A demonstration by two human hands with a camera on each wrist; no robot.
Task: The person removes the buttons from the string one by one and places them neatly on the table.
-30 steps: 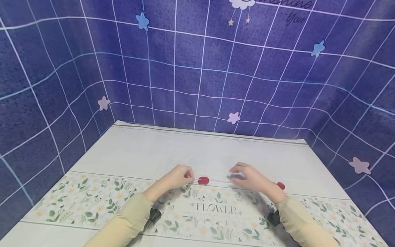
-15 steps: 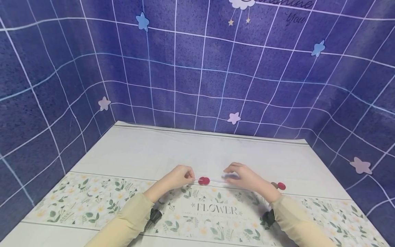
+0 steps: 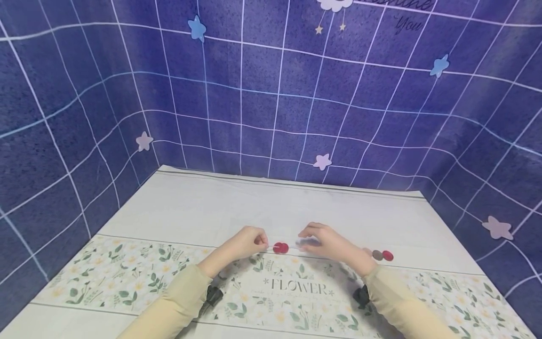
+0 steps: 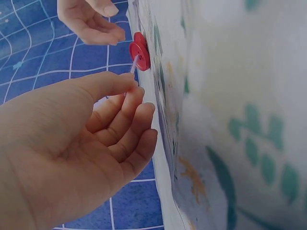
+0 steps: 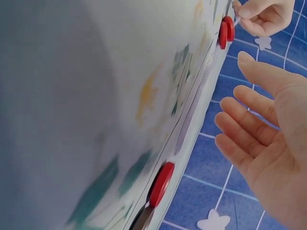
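Between the thumb and fingers of my left hand [image 3: 247,242] is the end of a thin pale string [image 4: 135,63]. The string passes into a hole of the front red button [image 4: 139,56], close beyond the fingertips. A second red button [image 4: 139,37] stands partly hidden behind it. In the head view the red buttons [image 3: 281,247] overlap between the hands. My right hand [image 3: 326,242] hovers just right of them, fingers relaxed and apart from the thumb, with nothing held. A pale strip of string [image 5: 191,115] lies on the cloth below it.
Right of my right wrist lie a red button [image 3: 387,255], a brown button [image 3: 378,255] and a tan one [image 3: 367,252], partly covered by the wrist. A white floral cloth [image 3: 139,278] covers the table. Blue grid-patterned curtains [image 3: 262,113] enclose the back and sides.
My right hand has moved left toward the overlapping red buttons, uncovering the brown and tan buttons behind its wrist. My left hand keeps its pinch and stays in place.
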